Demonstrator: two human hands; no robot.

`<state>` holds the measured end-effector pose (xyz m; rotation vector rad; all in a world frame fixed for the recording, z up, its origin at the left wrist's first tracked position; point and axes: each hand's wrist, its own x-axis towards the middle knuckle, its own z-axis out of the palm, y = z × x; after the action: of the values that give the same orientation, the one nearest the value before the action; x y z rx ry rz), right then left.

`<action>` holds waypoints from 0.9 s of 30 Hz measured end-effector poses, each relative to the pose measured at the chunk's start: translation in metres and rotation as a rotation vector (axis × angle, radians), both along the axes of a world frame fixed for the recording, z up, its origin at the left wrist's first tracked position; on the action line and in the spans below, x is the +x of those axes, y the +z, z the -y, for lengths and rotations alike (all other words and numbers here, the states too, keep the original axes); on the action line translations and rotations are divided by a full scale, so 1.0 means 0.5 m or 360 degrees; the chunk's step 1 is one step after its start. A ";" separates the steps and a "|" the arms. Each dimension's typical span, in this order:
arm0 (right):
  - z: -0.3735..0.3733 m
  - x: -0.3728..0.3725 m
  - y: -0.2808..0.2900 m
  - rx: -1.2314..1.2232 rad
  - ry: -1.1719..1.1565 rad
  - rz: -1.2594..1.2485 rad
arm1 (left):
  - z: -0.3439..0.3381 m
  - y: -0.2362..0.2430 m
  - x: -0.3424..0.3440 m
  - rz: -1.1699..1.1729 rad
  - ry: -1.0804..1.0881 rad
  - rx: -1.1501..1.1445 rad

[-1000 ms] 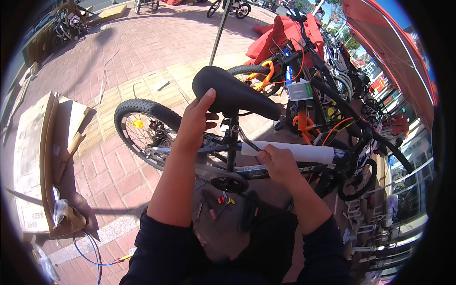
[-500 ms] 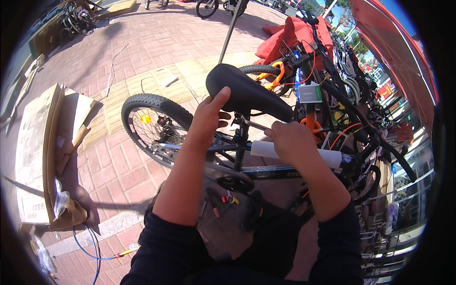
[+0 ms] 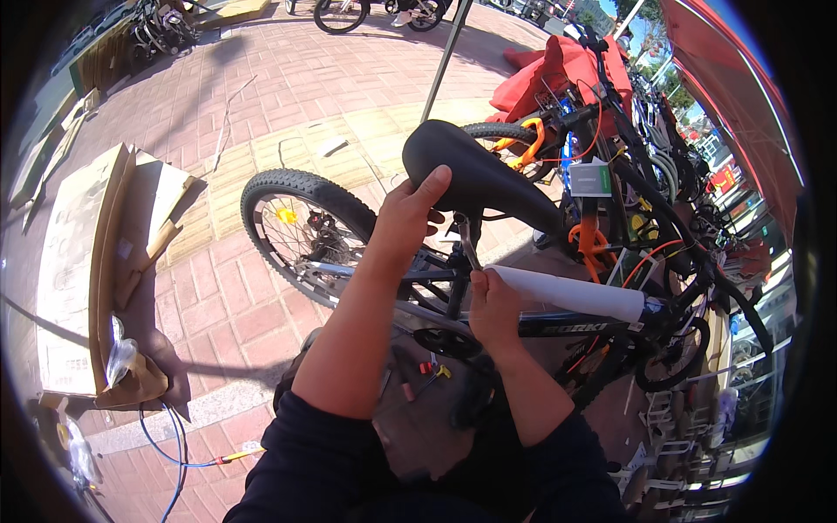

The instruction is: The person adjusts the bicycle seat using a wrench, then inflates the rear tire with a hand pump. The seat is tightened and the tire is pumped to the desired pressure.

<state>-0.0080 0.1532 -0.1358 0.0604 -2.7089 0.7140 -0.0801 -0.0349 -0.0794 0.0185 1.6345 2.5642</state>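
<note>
A black bicycle saddle [image 3: 475,174] sits at the centre, on top of a dark bicycle. My left hand [image 3: 405,218] grips its rear left edge, the thumb on top and the fingers curled below. My right hand [image 3: 495,307] is closed round the lower end of a metal wrench [image 3: 469,244]. The upper end of that wrench meets the clamp area under the saddle; the exact fit on the bolt is too small to tell. White foam wrap [image 3: 571,292] covers the top tube beside my right hand. The knobby rear wheel [image 3: 305,187] is to the left.
Several small tools [image 3: 436,371] lie on the paving below the bicycle. A flattened cardboard box [image 3: 74,279] stands at the left, with a blue cable [image 3: 181,449] near it. Other bicycles crowd the right side, one with an orange fork [image 3: 534,144], beneath a red canopy [image 3: 732,78].
My right hand has swung down and left with the wrench, which now points steeply downward from the saddle clamp. My left hand stays on the saddle. The whole view has shifted slightly.
</note>
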 end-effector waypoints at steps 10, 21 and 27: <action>0.120 -0.046 -0.180 -0.1127 0.0164 -0.0278 | -0.008 -0.002 -0.001 -0.0020 0.0116 0.0056; -0.097 -0.031 0.104 0.0359 0.0306 0.0135 | -0.018 -0.038 -0.012 -0.0375 -0.0066 -0.0360; -0.054 -0.052 0.269 0.0855 0.0315 0.0491 | -0.045 -0.103 -0.054 -0.0454 0.0099 -0.0279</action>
<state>-0.0340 0.1802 -0.0014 0.3785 -3.1477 0.0198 -0.1071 -0.0122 -0.1307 0.3399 1.9824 2.5474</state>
